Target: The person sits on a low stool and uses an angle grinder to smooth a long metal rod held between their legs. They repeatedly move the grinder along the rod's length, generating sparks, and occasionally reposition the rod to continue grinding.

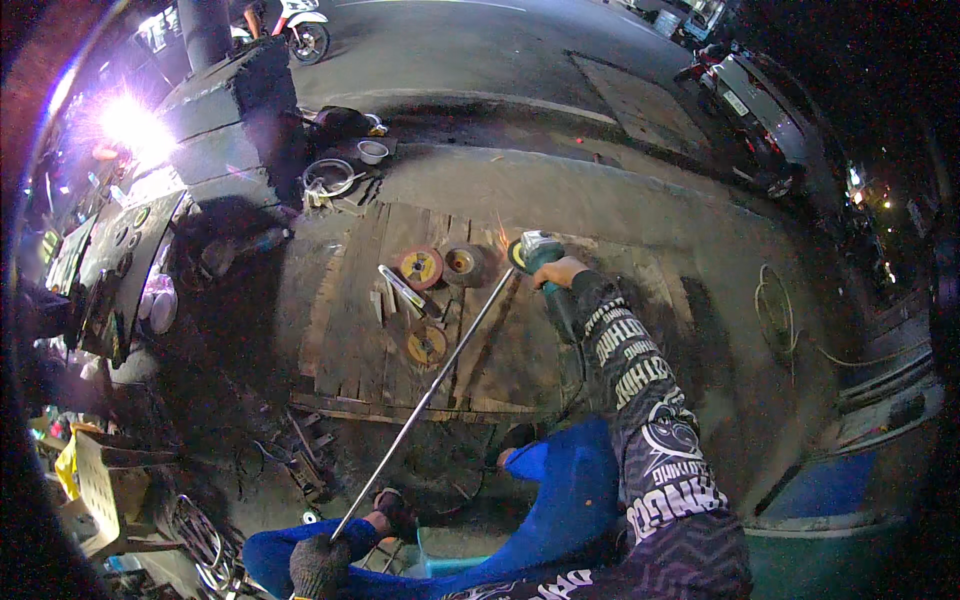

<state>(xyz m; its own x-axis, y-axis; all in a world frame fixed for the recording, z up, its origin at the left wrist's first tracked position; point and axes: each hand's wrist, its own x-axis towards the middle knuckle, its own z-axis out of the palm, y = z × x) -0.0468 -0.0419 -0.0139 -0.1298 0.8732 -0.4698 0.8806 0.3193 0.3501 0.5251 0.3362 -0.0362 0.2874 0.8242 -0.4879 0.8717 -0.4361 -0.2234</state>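
Your left hand (320, 568) grips the metal rod (427, 400) near-left; right hand (562, 272) clasps the angle grinder (540, 246) at its far end. One-handed grinder grip: disc could snag, kick.

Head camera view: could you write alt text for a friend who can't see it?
A person's right hand holds an angle grinder at the far end of a long metal rod, with orange sparks flying, while the gloved left hand grips its near part. Round discs lie on wooden boards nearby; a dazzling glare shines at upper left.
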